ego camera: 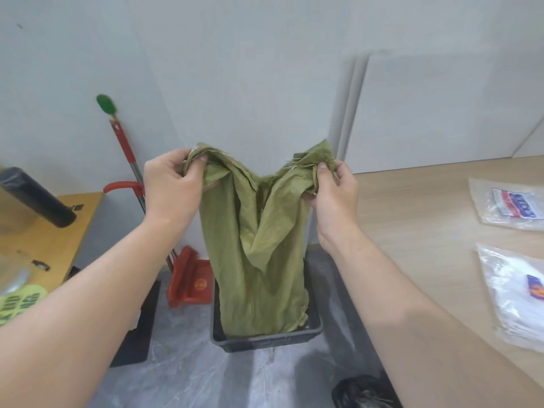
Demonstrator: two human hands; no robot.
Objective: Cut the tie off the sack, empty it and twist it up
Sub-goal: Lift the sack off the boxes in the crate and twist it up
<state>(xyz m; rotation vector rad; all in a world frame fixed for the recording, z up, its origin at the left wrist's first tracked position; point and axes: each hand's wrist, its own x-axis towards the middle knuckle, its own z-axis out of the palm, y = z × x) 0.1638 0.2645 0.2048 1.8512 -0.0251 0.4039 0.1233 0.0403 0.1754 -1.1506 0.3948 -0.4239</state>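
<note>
A limp green woven sack hangs upright in front of me. Its lower end rests inside a dark plastic crate on the grey floor. My left hand pinches the sack's upper left corner. My right hand grips the upper right corner. The top edge sags in a V between the two hands. No tie or cutting tool is visible.
A pale wooden table on the right carries two clear plastic bags. A red dustpan and a red-handled broom lean on the wall. A yellow table with a black cylinder stands left. A black bag lies on the floor.
</note>
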